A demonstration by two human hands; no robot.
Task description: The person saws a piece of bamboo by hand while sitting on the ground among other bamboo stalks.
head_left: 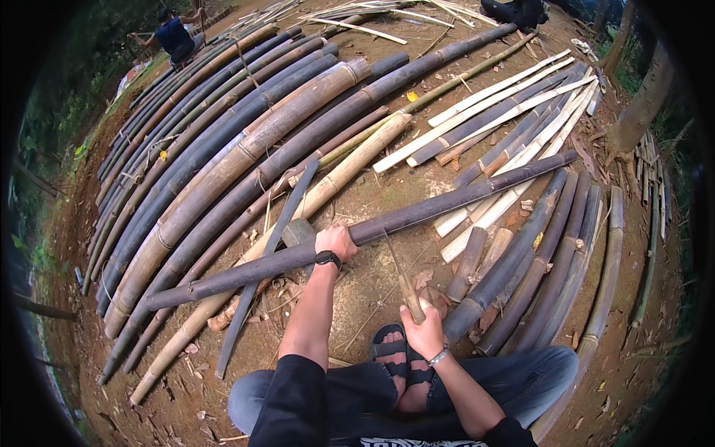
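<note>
A long dark bamboo pole lies slantwise across the middle in front of me, rising toward the far right. My left hand, with a black watch at the wrist, is wrapped round it near its middle. In my right hand is the wooden handle of a long, thin-bladed knife or saw; which of the two I cannot tell. Its blade points away from me, and the tip meets the pole just right of my left hand. A short block of wood sits under the pole beside my left hand.
Many bamboo poles lie side by side at left. Pale split strips are spread at far right, with dark cut lengths nearer me. A flat dark slat crosses beneath the pole. Another person crouches far left; a tree trunk stands right.
</note>
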